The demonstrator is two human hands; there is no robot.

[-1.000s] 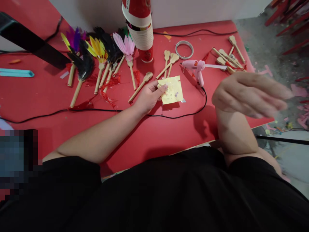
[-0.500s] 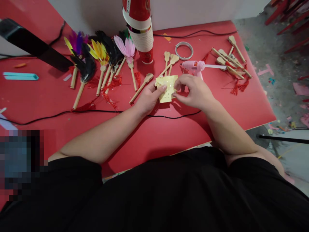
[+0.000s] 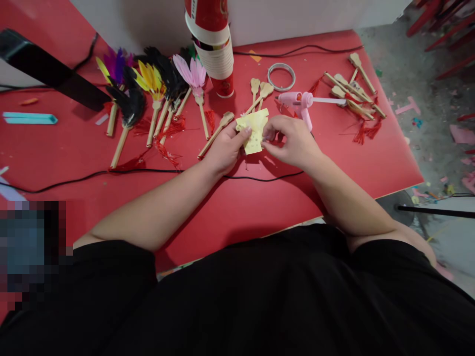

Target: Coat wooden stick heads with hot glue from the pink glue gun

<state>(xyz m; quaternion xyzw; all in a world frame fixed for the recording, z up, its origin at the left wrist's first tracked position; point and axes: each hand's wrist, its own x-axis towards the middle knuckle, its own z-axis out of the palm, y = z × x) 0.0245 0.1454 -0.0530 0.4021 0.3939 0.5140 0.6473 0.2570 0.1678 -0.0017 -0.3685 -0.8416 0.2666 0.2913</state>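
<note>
A small pale-yellow sheet [image 3: 254, 133] with rows of tiny spots on it is tilted up above the red table. My left hand [image 3: 227, 148] grips its left side, thumb pressed on the face. At the sheet's right edge is my right hand [image 3: 291, 141], thumb and forefinger pinched together. Whatever lies between those fingertips is too small to make out. Just beyond the sheet are wooden paddle-shaped sticks [image 3: 264, 91]. A pink glue gun [image 3: 297, 99] with a white glue stick lies behind my right hand.
Feathered sticks [image 3: 156, 94] with red tassels lie at left, beside a black upright object [image 3: 55, 69]. A tall stack of paper cups [image 3: 217, 59] stands at the back. A tape roll [image 3: 281, 77] and more tasselled sticks [image 3: 356, 94] lie to the right. A black cable [image 3: 166, 170] crosses the table.
The yellow sheet has tilted and its upper right corner is raised a little. My right hand's fingers have shifted slightly along its right edge. My left hand keeps its grip.
</note>
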